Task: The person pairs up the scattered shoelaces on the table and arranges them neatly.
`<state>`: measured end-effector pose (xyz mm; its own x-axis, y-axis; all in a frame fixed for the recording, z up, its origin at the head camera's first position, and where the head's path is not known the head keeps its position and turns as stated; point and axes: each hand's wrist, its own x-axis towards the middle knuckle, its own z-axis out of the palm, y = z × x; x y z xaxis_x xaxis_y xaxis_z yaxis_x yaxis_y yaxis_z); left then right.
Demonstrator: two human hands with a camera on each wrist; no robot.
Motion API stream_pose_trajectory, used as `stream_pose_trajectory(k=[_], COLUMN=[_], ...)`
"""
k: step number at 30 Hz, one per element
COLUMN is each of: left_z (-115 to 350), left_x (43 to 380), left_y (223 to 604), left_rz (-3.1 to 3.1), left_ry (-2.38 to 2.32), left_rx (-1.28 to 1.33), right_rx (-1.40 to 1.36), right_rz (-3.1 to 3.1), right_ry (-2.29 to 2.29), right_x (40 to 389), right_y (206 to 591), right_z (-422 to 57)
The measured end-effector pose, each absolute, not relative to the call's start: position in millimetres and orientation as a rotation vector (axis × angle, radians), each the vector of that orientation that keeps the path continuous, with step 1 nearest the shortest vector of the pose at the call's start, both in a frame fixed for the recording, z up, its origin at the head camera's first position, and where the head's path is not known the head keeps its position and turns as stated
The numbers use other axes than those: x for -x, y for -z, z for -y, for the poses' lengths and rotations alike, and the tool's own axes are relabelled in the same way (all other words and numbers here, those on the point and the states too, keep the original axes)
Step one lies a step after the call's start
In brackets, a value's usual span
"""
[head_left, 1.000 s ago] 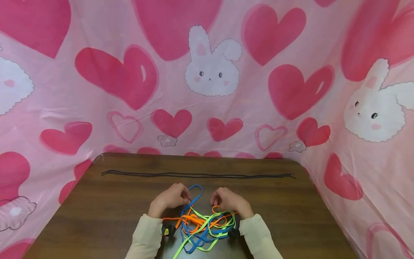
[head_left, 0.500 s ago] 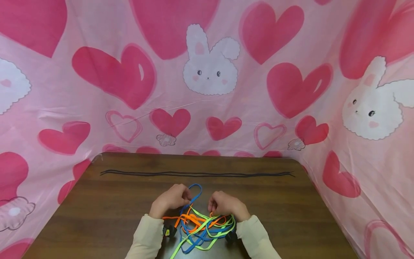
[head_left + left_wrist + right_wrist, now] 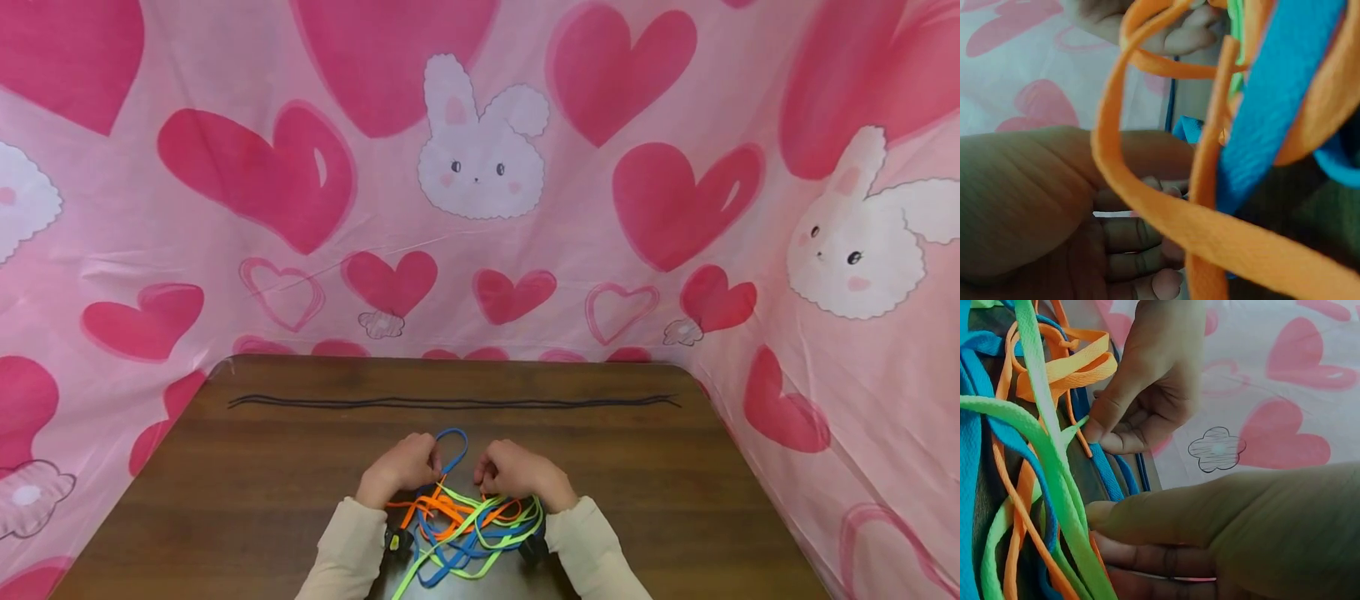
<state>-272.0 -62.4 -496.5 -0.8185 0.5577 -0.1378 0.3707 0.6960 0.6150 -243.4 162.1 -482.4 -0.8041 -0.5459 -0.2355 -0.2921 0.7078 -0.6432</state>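
A tangle of flat shoelaces lies before me: orange (image 3: pixel 1063 381), neon green (image 3: pixel 1063 465) and blue. My left hand (image 3: pixel 405 461) is at the tangle's far left edge. Its thumb and curled fingers pinch the blue shoelace (image 3: pixel 1107 478), which loops out beyond the fingertips in the head view. A green end and an orange end lie close to that thumb in the right wrist view. My right hand (image 3: pixel 521 471), at the far right edge, pinches a thin stretch of orange shoelace between thumb and fingers. The exact contact under its fingers is partly hidden.
Dark thin cords (image 3: pixel 615 404) lie stretched across the back of the brown wooden table (image 3: pixel 202 500). A pink curtain (image 3: pixel 360 183) with hearts and rabbits hangs behind and at both sides. A dark wrist device (image 3: pixel 399 542) sits by the left sleeve.
My right hand has moved left and slightly nearer, toward the left hand, drawing in the small orange loop beside it. My left hand has shifted slightly right, still holding the blue shoelace.
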Motion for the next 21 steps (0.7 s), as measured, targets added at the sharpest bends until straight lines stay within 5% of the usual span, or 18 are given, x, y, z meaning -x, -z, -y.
stream_pose_trajectory(k=[21], left_z=[57.9], left_x=[256.3], left_y=[446.2], left_rz=[-2.412], left_ry=[-1.207], left_rx=[-1.086], right_rx=[0.984], right_rz=[-2.637], right_ry=[1.118], right_x=[243.5], right_y=[464.9], right_z=[-162.5])
